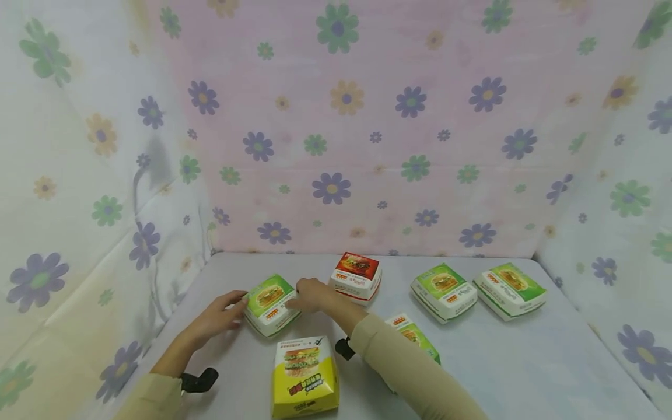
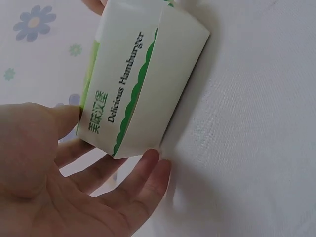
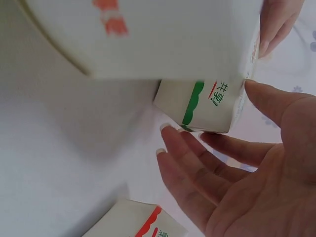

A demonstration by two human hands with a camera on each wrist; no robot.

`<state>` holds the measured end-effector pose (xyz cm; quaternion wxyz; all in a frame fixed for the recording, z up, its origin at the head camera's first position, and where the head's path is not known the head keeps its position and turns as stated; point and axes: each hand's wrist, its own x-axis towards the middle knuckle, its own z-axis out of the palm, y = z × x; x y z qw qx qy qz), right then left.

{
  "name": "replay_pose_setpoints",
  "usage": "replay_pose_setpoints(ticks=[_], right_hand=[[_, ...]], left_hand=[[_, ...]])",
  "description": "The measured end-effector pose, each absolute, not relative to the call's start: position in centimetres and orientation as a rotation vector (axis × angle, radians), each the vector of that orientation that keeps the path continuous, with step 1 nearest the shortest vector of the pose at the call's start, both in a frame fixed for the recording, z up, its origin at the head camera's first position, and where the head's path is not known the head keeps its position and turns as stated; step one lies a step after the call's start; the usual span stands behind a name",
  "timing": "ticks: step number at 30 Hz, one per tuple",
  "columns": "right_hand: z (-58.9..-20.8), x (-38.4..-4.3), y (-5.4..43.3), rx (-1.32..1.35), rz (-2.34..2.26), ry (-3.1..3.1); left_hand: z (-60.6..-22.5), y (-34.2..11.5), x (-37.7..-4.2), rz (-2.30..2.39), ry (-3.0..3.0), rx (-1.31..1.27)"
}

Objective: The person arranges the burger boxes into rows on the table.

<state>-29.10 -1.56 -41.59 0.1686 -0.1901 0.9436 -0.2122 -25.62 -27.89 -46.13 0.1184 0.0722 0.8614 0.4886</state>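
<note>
A green and white hamburger box lies at the left of the table between both hands. My left hand holds its left end; in the left wrist view the thumb is at the top edge and the fingers reach along the lower corner. My right hand is at the opposite end. In the right wrist view its thumb meets the box's top edge and the index finger touches the corner, while the other fingers spread loosely below. Printed lettering shows on the box's side.
A yellow burger box stands in front, and a red one sits behind the right hand. Another green box is partly hidden under the right forearm. Two more green boxes lie at the right. Flowered cloth walls surround the table.
</note>
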Motion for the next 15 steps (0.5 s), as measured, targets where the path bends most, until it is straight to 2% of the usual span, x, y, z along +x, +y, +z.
replay_pose_setpoints(ticks=[7, 15], right_hand=[[-41.3, -28.4, -1.3, -0.466, -0.564, 2.729], [-40.6, -29.1, -1.5, -0.612, -0.687, 2.719]], left_hand=[[-46.2, -27.3, -26.1, 1.414, 2.563, 0.198], [-45.9, -27.0, -24.7, 1.298, 2.586, 0.019]])
